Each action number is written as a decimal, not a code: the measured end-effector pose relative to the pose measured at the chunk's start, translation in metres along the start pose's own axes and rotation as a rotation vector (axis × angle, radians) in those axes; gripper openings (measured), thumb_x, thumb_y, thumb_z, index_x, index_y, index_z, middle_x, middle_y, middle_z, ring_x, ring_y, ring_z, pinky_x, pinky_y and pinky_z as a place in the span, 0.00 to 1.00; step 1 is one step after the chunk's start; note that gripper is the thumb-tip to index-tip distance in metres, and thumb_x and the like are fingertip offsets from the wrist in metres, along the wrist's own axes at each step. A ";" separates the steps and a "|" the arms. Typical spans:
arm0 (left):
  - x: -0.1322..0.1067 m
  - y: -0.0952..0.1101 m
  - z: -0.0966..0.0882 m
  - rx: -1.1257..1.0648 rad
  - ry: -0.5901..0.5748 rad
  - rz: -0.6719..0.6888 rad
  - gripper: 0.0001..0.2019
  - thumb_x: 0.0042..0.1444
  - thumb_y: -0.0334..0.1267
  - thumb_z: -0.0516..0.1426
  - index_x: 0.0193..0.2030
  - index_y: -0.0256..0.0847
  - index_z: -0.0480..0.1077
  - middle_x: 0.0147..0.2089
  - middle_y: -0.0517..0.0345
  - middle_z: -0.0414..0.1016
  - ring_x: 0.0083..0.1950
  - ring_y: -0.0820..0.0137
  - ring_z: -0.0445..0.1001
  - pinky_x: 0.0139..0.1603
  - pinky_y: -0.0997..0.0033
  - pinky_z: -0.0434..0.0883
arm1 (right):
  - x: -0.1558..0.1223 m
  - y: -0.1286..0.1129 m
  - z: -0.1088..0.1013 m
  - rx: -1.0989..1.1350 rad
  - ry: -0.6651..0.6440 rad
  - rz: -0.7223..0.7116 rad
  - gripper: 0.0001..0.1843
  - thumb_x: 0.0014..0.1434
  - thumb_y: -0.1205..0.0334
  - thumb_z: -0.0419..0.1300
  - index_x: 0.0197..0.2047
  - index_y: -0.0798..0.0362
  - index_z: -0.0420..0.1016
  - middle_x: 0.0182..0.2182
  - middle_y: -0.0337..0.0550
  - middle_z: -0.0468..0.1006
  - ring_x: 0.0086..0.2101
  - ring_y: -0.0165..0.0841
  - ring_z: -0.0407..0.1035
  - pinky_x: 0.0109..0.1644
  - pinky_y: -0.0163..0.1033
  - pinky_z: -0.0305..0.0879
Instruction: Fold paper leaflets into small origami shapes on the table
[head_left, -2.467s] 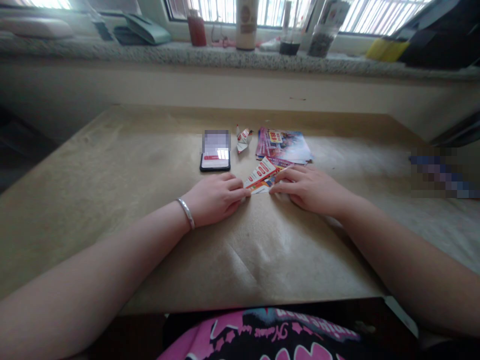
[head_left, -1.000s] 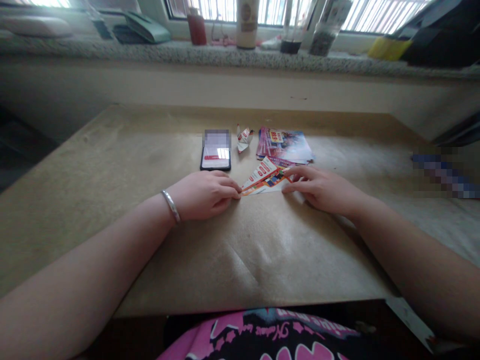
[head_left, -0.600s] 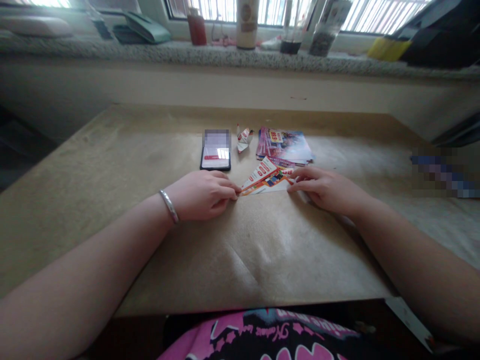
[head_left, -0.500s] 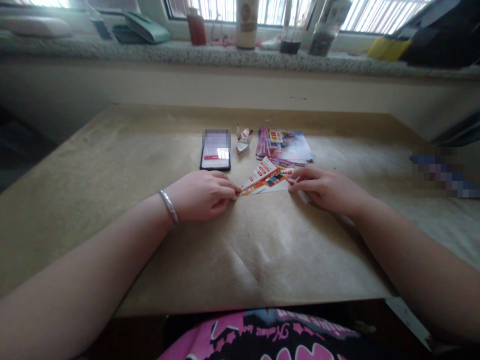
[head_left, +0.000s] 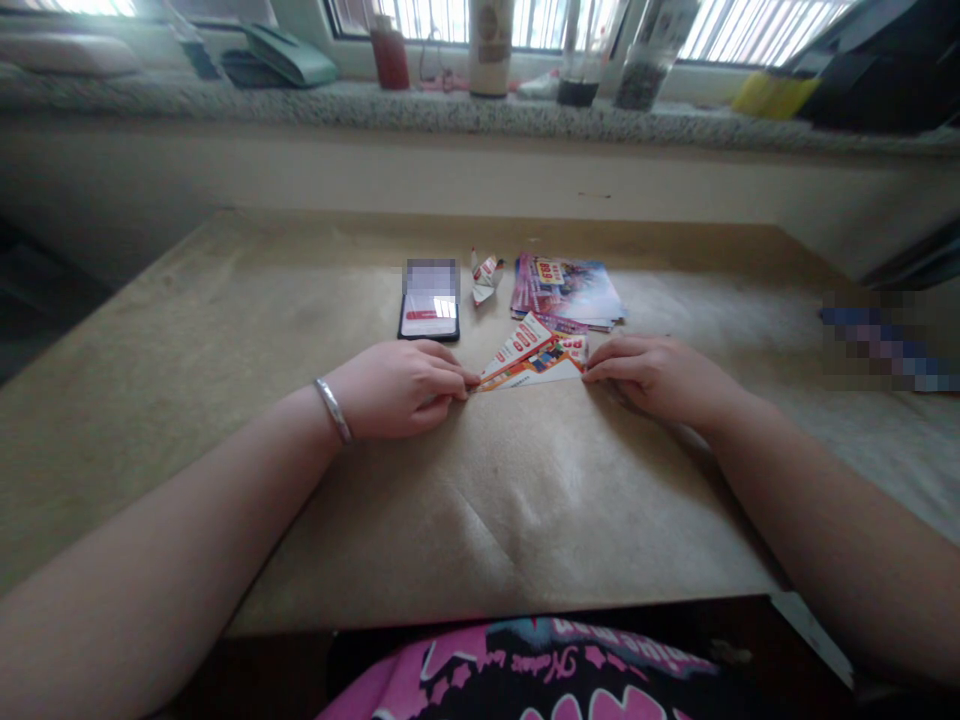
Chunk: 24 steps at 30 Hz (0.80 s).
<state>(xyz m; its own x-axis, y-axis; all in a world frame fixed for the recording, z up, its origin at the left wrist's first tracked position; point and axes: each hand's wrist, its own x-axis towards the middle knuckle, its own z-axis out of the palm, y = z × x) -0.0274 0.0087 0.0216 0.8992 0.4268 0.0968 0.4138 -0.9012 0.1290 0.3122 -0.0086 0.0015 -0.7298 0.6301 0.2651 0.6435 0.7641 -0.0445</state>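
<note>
Head view | left hand (head_left: 409, 388) pinches the left tip of the folded paper leaflet (head_left: 534, 368) | right hand (head_left: 660, 378) has fingertips at its right corner, pinching or pressing: cannot tell | leaflet lies mid-tabletop (head_left: 360, 540) | smartphone (head_left: 430, 318), origami piece (head_left: 485, 283), flyer stack (head_left: 574, 290) lie toward the far edge

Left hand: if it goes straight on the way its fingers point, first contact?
The folded printed paper: the left hand's fingers are right at its left corner. Past that, probably the right hand at the far end, though exact height is hard to judge.
</note>
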 end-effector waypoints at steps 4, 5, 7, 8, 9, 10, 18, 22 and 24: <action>-0.001 -0.002 0.000 -0.044 -0.008 -0.030 0.14 0.55 0.31 0.51 0.43 0.44 0.76 0.52 0.64 0.77 0.54 0.68 0.72 0.53 0.71 0.71 | 0.000 0.001 0.000 0.002 -0.007 0.017 0.20 0.54 0.76 0.49 0.38 0.51 0.81 0.40 0.43 0.81 0.39 0.34 0.75 0.46 0.38 0.70; -0.001 -0.002 0.000 -0.054 -0.012 -0.037 0.14 0.55 0.31 0.51 0.43 0.44 0.76 0.52 0.64 0.77 0.54 0.68 0.71 0.54 0.71 0.70 | 0.000 0.001 -0.001 0.001 -0.016 0.027 0.20 0.54 0.76 0.49 0.38 0.51 0.81 0.40 0.43 0.82 0.38 0.34 0.75 0.46 0.38 0.70; -0.001 -0.002 0.000 -0.064 -0.016 -0.044 0.14 0.55 0.31 0.51 0.43 0.44 0.76 0.52 0.63 0.77 0.53 0.68 0.72 0.53 0.71 0.70 | -0.001 0.002 -0.002 -0.010 -0.033 0.047 0.20 0.54 0.75 0.49 0.37 0.52 0.81 0.39 0.43 0.82 0.38 0.34 0.75 0.45 0.38 0.70; -0.001 -0.003 0.000 -0.066 -0.014 -0.045 0.14 0.55 0.31 0.51 0.43 0.43 0.76 0.51 0.62 0.77 0.53 0.68 0.72 0.53 0.71 0.70 | -0.001 0.002 -0.002 -0.016 -0.040 0.055 0.19 0.54 0.75 0.49 0.37 0.52 0.81 0.39 0.43 0.82 0.38 0.35 0.75 0.44 0.39 0.70; -0.001 -0.003 0.000 -0.066 -0.009 -0.046 0.14 0.55 0.31 0.51 0.42 0.43 0.76 0.51 0.61 0.77 0.53 0.68 0.72 0.53 0.71 0.71 | -0.001 0.003 -0.002 -0.018 -0.040 0.065 0.19 0.55 0.74 0.49 0.37 0.52 0.81 0.39 0.43 0.82 0.38 0.35 0.75 0.44 0.39 0.69; -0.002 -0.003 0.000 -0.066 -0.002 -0.047 0.14 0.55 0.32 0.51 0.42 0.43 0.76 0.51 0.60 0.77 0.52 0.69 0.72 0.53 0.71 0.71 | -0.002 0.003 -0.002 -0.017 -0.037 0.078 0.19 0.54 0.74 0.49 0.36 0.52 0.81 0.39 0.43 0.82 0.38 0.35 0.75 0.43 0.38 0.69; 0.000 -0.001 0.000 -0.081 0.020 -0.022 0.12 0.56 0.33 0.52 0.40 0.42 0.76 0.51 0.60 0.78 0.52 0.68 0.72 0.53 0.69 0.71 | 0.008 -0.015 0.006 -0.081 0.083 0.438 0.13 0.58 0.61 0.53 0.42 0.51 0.77 0.35 0.44 0.79 0.32 0.36 0.72 0.34 0.39 0.65; 0.001 -0.001 -0.001 -0.107 0.028 -0.032 0.12 0.57 0.33 0.51 0.41 0.42 0.76 0.50 0.59 0.78 0.51 0.67 0.73 0.52 0.68 0.71 | 0.015 -0.025 0.009 -0.140 0.022 0.420 0.19 0.61 0.50 0.53 0.49 0.49 0.76 0.43 0.48 0.77 0.39 0.39 0.72 0.36 0.40 0.65; 0.001 -0.002 0.000 -0.133 0.040 -0.029 0.12 0.56 0.32 0.51 0.40 0.42 0.76 0.49 0.57 0.78 0.51 0.67 0.72 0.52 0.67 0.71 | 0.016 -0.025 0.011 -0.139 0.009 0.403 0.19 0.61 0.50 0.53 0.48 0.50 0.76 0.44 0.49 0.76 0.40 0.40 0.72 0.38 0.41 0.66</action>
<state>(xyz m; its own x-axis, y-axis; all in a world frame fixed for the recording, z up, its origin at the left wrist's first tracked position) -0.0270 0.0107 0.0220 0.8797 0.4573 0.1302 0.4145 -0.8717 0.2613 0.2821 -0.0159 -0.0042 -0.4116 0.8730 0.2616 0.9025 0.4303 -0.0160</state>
